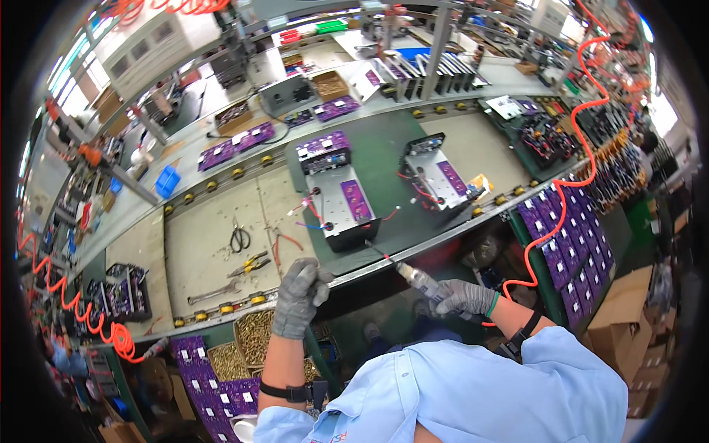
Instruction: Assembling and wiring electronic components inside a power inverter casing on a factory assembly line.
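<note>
My right hand [467,298], in a grey glove, is wrapped round a powered screwdriver [418,279] with a pale body. Its long thin bit points up and left at the near end of an open metal chassis [337,193]. That chassis has a black end face, a purple circuit board along its side and loose red and blue wires. My left hand [300,294], gloved too, is raised over the bench's front rail with its fingers curled together; anything inside them is too small to make out. A second similar chassis [441,177] stands to the right on the same green board [380,162].
Pliers [251,264], scissors [239,238] and a wrench [214,293] lie left of the chassis. Boxes of brass-coloured screws [255,336] sit below the bench edge by my left forearm. A coiled orange hose [565,214] hangs at the right, near purple boards [565,247].
</note>
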Tool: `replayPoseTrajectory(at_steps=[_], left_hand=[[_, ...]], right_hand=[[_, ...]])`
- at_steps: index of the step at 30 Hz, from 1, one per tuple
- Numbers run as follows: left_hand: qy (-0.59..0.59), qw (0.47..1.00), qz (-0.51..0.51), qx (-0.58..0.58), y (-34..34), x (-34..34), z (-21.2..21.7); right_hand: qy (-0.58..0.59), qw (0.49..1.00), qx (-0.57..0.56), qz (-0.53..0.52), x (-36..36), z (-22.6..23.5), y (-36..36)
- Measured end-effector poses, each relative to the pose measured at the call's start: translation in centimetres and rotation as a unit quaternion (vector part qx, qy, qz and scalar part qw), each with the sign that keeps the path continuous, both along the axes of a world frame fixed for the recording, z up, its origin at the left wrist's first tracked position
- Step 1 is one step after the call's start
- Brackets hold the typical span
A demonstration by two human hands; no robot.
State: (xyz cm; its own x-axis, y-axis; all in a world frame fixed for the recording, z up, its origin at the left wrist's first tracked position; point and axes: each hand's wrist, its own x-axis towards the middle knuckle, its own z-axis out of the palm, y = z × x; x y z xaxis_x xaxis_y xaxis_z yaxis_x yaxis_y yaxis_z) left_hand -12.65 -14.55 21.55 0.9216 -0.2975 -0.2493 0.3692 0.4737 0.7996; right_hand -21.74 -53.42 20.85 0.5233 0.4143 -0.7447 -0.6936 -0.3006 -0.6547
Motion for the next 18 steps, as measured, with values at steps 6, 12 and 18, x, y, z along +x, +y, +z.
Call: replayPoseTrajectory(at_steps=[6,12,18], left_hand=[[0.058,0.983,-0.155,0.076,-9.6,4.7,-1.1],[0.113,0.98,-0.148,-0.076,-15.4,6.0,-4.2],[0.063,0.989,-0.134,0.025,-20.4,6.5,-4.8]], right_hand=[[-0.051,0.954,0.218,-0.201,-1.9,4.0,-1.4],[-0.018,0.957,0.212,-0.198,-4.0,5.6,-5.9],[-0.057,0.982,0.101,-0.151,-4.6,3.1,-11.4]])
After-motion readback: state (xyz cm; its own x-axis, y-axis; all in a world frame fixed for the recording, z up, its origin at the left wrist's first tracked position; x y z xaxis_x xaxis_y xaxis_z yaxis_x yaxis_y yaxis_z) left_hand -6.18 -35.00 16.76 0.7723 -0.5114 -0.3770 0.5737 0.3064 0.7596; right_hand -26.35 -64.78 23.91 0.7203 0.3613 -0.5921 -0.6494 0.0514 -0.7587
